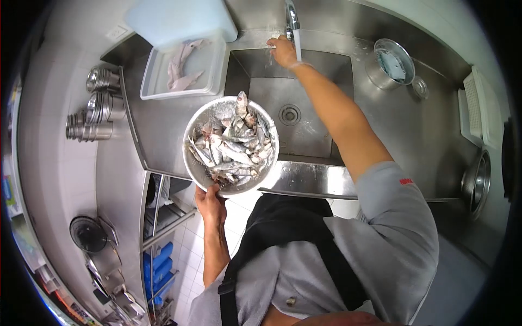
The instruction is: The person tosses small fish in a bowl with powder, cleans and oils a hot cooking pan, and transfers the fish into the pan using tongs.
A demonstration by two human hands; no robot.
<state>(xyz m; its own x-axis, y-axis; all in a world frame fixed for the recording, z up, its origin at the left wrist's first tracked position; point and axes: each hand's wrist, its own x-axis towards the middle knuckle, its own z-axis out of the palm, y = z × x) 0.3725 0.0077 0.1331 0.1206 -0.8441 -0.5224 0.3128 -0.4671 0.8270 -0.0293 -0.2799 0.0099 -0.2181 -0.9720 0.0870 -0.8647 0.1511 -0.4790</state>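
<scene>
My left hand (210, 204) is closed on the near-left rim of a round metal bowl (191, 173), thumb over the edge. Heaped in the bowl are many small silvery fish (234, 149). It is held over the sink's left front corner and the counter edge. My right hand (284, 52) reaches across the sink (266, 98) to the base of the faucet (292, 16), its fingers pointing left and apart. Water runs from the spout beside this hand. A small pale patch by the fingertips is too small to make out.
Left of the sink stands a clear plastic tub (212, 76) with pale skinned fish inside, its lid (182, 19) leaning behind. A metal pot (385, 76) with bluish contents is on the right counter. Steel canisters (106, 106) line the left. White baskets (478, 106) stand far right.
</scene>
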